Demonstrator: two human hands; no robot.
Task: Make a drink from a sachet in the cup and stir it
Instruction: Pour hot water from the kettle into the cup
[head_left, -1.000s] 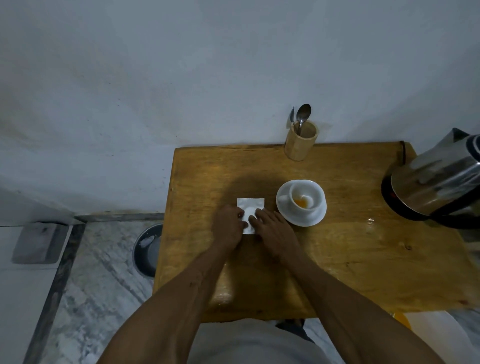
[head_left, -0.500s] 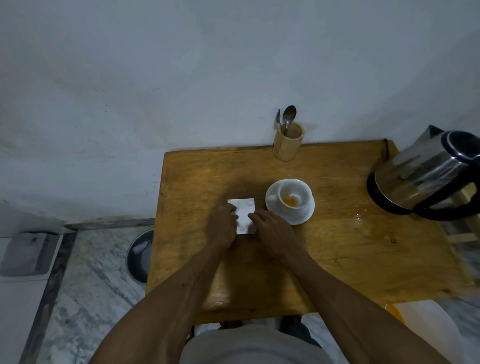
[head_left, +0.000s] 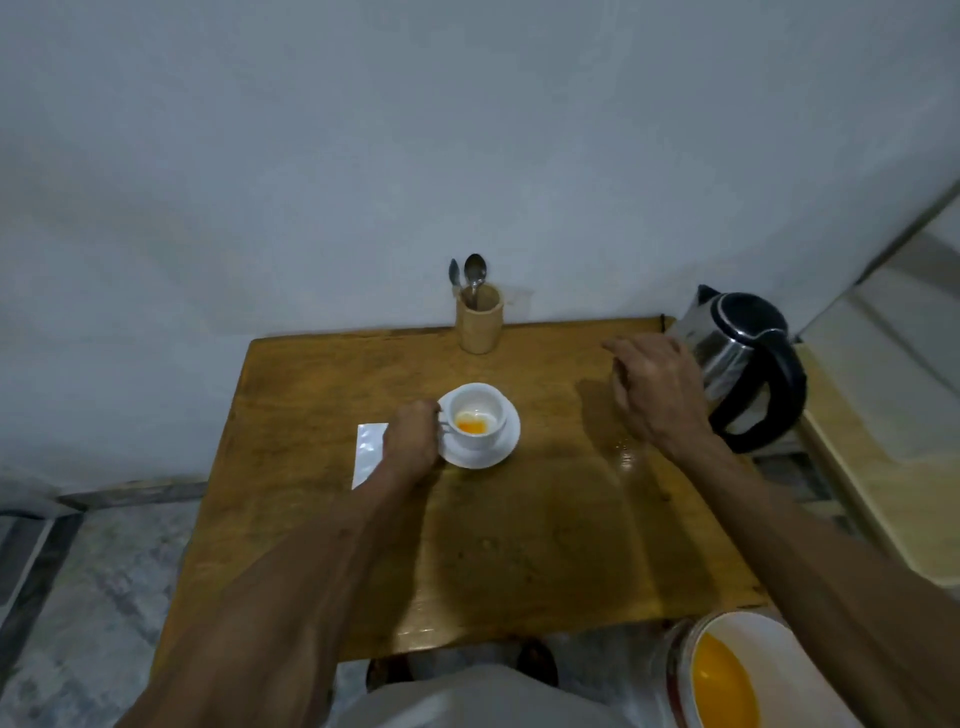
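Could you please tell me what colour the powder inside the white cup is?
Orange powder, seen in the head view.

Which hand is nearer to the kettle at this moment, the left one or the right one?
The right. The right hand hovers open just beside the kettle, close to its steel body. The left hand is far from it, at the cup by its handle side.

The right part of the sachet (head_left: 370, 453) is covered by the left hand (head_left: 410, 440), and the cup (head_left: 476, 415) handle is hidden behind its fingers, so a grip on it cannot be confirmed. The kettle (head_left: 748, 364) is partly blocked by the right hand (head_left: 655, 391), whose fingertips are blurred. The spoons (head_left: 474, 275) are sunk into the holder (head_left: 479, 325); the white bucket (head_left: 737, 670) is cut off by the bottom edge.
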